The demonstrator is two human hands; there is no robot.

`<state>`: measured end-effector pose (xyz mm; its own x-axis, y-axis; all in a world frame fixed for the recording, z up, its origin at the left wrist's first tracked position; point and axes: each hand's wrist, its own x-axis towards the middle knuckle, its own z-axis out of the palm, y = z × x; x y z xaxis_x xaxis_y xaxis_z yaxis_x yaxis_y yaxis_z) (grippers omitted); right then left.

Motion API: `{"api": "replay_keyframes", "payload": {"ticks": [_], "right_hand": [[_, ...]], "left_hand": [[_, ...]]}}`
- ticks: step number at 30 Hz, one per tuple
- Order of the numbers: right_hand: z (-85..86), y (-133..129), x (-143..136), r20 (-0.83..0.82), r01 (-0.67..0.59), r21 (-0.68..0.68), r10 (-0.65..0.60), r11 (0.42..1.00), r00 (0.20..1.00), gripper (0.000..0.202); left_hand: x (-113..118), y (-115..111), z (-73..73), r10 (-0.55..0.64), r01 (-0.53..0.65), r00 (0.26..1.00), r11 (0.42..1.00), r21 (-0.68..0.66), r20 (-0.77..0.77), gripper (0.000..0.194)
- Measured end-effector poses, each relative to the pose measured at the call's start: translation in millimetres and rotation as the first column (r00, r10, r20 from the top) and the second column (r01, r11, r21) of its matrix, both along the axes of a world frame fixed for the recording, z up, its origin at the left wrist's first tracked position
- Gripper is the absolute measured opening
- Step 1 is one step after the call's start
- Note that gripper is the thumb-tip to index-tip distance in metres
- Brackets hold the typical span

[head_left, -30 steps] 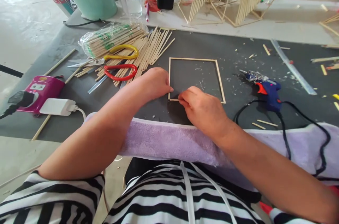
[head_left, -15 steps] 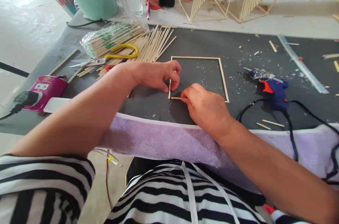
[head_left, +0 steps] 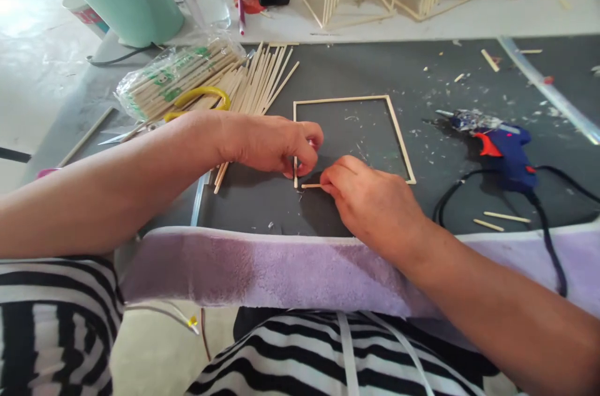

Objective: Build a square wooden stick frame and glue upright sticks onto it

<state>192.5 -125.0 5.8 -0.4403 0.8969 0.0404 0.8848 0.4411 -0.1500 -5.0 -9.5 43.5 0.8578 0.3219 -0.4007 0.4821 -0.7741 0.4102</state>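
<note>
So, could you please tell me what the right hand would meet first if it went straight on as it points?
Probably the frame's left side, by the left hand, with the right hand's stick leading; depth is hard to judge.

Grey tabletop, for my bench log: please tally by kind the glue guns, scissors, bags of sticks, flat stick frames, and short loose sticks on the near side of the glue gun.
Glue gun: 1
Scissors, partly hidden: 1
Bag of sticks: 1
Stick frame: 1
Short loose sticks: 2
Total: 6
</note>
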Motion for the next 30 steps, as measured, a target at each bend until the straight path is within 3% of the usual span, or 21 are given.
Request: {"api": "replay_keyframes", "payload": {"ticks": [6, 10, 12, 14, 16, 18, 20, 22, 24, 27, 30], "right_hand": [[-0.6, 0, -2, 0.014, 0.005, -0.016, -0.005, 1.000, 1.000, 0.018], [-1.0, 0, -3, 0.009, 0.007, -0.023, -0.007, 1.000, 1.000, 0.018], [-1.1, 0, -3, 0.005, 0.008, -0.019, -0.008, 1.000, 1.000, 0.018], [-1.4, 0, -3, 0.000, 0.016, -0.012, -0.016, 1.000, 1.000, 0.018], [-2.1, 0, -3, -0.006, 0.022, -0.006, -0.022, 1.000, 1.000, 0.018], [-3.2, 1, -3, -0.017, 0.024, -0.009, -0.025, 1.000, 1.000, 0.018], [-4.2, 2, -4, -0.030, 0.029, -0.014, -0.029, 0.999, 0.999, 0.018], [-4.7, 3, -4, -0.044, 0.033, -0.018, -0.034, 0.999, 0.998, 0.018], [-4.4, 4, -4, -0.060, 0.027, -0.019, -0.028, 0.999, 0.998, 0.019], [-3.5, 4, -3, -0.070, 0.011, -0.021, -0.012, 1.000, 0.997, 0.020], [-4.1, 4, -2, -0.061, -0.002, -0.002, 0.002, 1.000, 0.998, 0.021]], "left_hand": [[-2, 0, -11.9, -0.015, 0.019, 0.995, 0.999, -0.039, 0.100, 0.015], [-1, -1, -11.0, 0.006, 0.003, 0.993, 0.997, -0.080, 0.116, 0.016], [-1, -1, -6.3, 0.056, -0.043, 0.990, 0.994, -0.100, 0.131, 0.016], [0, -1, 1.1, 0.183, -0.170, 0.973, 0.980, -0.101, 0.140, 0.018], [4, -3, 10.1, 0.389, -0.383, 0.915, 0.921, -0.073, 0.103, 0.018], [10, -7, 18.3, 0.586, -0.586, 0.810, 0.810, -0.017, -0.001, 0.018], [18, -13, 23.3, 0.702, -0.703, 0.699, 0.709, 0.044, -0.135, 0.018], [25, -19, 24.1, 0.746, -0.751, 0.624, 0.655, 0.087, -0.234, 0.020], [27, -26, 21.0, 0.773, -0.776, 0.589, 0.622, 0.101, -0.236, 0.020], [23, -36, 14.1, 0.792, -0.793, 0.606, 0.608, 0.017, -0.075, 0.003], [18, -44, 11.3, 0.806, -0.806, 0.592, 0.591, 0.035, 0.015, 0.005]]}}
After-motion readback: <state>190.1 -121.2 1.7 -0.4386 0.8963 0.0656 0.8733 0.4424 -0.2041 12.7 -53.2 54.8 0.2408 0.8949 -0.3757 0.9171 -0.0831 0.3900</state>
